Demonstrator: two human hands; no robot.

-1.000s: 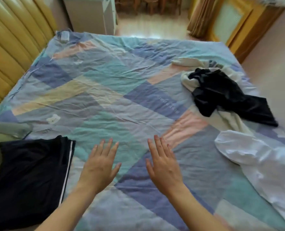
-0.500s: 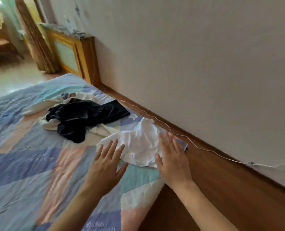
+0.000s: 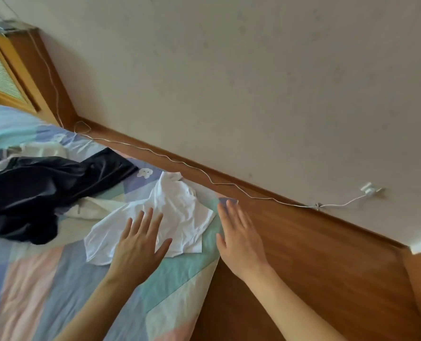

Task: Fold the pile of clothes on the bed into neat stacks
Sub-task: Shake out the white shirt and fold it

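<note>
1. White garment [image 3: 177, 217] lies crumpled on the patchwork quilt [image 3: 44, 279], near the bed's right edge.
2. Left hand [image 3: 138, 244] is over its near edge, fingers straight and spread, gripping nothing; contact unclear.
3. Right hand [image 3: 239, 237] is just right of the garment at the quilt edge, fingers straight, released.
4. Black garment [image 3: 39, 190] sits left of it, on a cream one [image 3: 98, 207].
5. White cable [image 3: 204, 175] runs along the wooden bed frame [image 3: 315, 267].
</note>
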